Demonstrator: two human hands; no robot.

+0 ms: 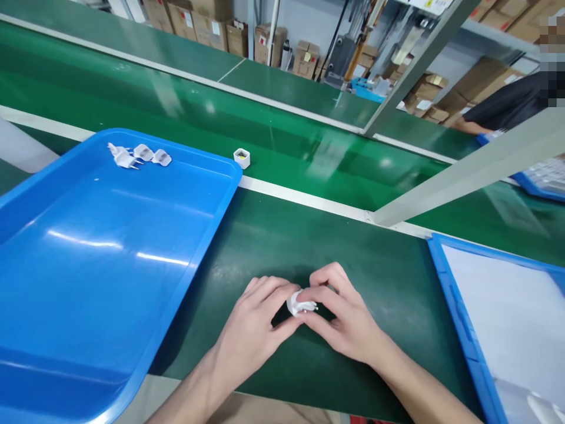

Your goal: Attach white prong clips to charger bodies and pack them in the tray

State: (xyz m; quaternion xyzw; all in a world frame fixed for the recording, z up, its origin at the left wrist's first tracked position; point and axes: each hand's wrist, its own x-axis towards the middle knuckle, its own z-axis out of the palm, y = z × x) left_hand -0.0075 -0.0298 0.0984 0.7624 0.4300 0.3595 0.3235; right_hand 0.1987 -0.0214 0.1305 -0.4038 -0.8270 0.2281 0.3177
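Between both hands is a small white plug adapter [295, 304], its pins pointing right, held just above the green table. My left hand [260, 312] grips it from the left with thumb and fingers. From the right, my right hand [339, 312] pinches it near the pin end, fingers bent over the top. Fingertips cover part of the plug. Several similar white plug pieces [143, 153] lie in the far corner of the blue tray [110, 288] on the left. A white open plug housing [242, 158] sits on the green belt beyond the tray's corner.
A blue-edged tray [468, 330] with a white sheet lies at the right. A slanted white post [441, 176] rises from the table's far edge. Past the green belt [304, 141], another person's dark sleeve [507, 106] shows. Cardboard boxes [212, 29] stand behind.
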